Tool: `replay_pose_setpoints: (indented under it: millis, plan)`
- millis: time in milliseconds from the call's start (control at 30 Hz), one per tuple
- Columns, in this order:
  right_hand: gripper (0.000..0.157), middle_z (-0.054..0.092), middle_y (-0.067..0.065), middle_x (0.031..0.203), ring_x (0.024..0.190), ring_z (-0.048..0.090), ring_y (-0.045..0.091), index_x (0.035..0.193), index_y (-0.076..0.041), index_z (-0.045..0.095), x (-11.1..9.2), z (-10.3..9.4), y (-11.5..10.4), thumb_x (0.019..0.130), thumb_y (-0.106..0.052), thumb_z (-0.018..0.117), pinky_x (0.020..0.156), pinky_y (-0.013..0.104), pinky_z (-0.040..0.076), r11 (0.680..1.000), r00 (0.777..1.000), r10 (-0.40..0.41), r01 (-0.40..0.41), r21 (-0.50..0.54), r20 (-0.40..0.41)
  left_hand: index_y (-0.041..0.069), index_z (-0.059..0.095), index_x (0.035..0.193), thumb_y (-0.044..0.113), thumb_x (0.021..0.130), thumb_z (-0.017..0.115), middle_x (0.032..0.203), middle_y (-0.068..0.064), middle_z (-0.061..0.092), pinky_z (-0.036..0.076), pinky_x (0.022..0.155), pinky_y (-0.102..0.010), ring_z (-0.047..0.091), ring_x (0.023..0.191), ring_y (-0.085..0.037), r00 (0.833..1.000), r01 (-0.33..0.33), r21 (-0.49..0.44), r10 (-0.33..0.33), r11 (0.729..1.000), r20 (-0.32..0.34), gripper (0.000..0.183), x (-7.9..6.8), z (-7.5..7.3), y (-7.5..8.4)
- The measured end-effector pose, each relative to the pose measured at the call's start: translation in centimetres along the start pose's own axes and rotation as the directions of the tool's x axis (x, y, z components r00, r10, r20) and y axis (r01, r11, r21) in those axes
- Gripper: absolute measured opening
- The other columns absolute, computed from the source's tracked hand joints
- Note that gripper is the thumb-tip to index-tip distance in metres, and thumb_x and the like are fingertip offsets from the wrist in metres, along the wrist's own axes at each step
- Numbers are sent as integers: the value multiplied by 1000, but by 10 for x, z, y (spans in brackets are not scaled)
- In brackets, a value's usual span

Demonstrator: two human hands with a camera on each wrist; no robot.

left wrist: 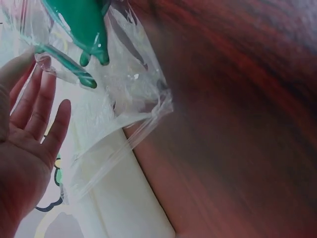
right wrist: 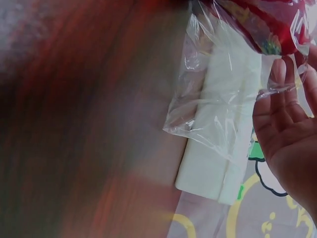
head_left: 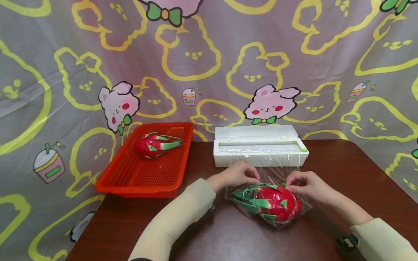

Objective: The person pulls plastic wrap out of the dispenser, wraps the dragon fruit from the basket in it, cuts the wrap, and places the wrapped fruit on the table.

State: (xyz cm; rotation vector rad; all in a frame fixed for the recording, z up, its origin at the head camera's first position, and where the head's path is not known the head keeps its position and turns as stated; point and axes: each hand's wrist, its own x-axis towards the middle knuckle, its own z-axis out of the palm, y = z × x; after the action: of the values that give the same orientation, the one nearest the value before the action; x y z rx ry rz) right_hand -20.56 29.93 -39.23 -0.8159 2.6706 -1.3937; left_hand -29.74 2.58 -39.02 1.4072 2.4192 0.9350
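We see a red dragon fruit [head_left: 277,203] with green leaf tips, wrapped in clear film [head_left: 274,174], nearer us than the middle of the surface [head_left: 333,159]; whether it touches the wood, we cannot tell. The left hand [head_left: 240,174] pinches the film above the leaf tips with thumb and forefinger, and the fingers of the right hand [head_left: 308,185] pinch it by the fruit's rounded end. The film runs back to a white box [head_left: 222,160], lid raised, along the surface's far edge. At the far left corner, a red basket [head_left: 114,189] holds a second dragon fruit [head_left: 147,146]. Behind the far edge hangs a cartoon-printed cloth [head_left: 222,32].
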Motion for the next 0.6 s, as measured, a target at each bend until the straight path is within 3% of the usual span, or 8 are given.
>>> replay_pose_setpoints:
  millis: [100, 267, 400, 600]
  plan:
    - [8, 65, 8, 92, 84, 60, 18, 93, -14, 70, 2, -2, 2, 88, -9, 72, 69, 31, 55, 999, 999, -3, 2, 33, 35, 10, 75, 88, 15, 86, 76, 80, 8, 70, 47, 70, -12, 60, 72, 5, 1000, 23, -16, -23, 1000, -18, 5, 2, 1, 0]
    - [7, 65, 6, 90, 82, 60, 20, 94, -12, 68, 7, -1, 4, 88, -9, 71, 68, 32, 56, 999, 998, 14, -17, 49, 63, 11, 74, 87, 14, 86, 76, 77, 10, 69, 46, 68, -10, 58, 70, 6, 1000, 25, 76, -25, 997, 1, 4, 3, 5, -3]
    - [6, 66, 5, 89, 81, 60, 22, 94, -9, 68, 10, 1, 0, 89, -11, 71, 67, 32, 55, 993, 994, 83, -88, 75, 67, 11, 74, 88, 14, 88, 74, 78, 11, 68, 45, 68, -10, 58, 70, 6, 1000, 20, 93, -21, 996, 12, 4, 3, 2, -2]
    - [6, 66, 6, 86, 79, 59, 21, 93, -6, 69, 12, 0, -5, 89, -10, 71, 65, 31, 54, 992, 992, 109, -112, 53, 56, 10, 74, 93, 15, 90, 71, 84, 9, 68, 44, 69, -14, 54, 72, 0, 996, 21, 83, -13, 996, -90, 6, -5, -14, 5]
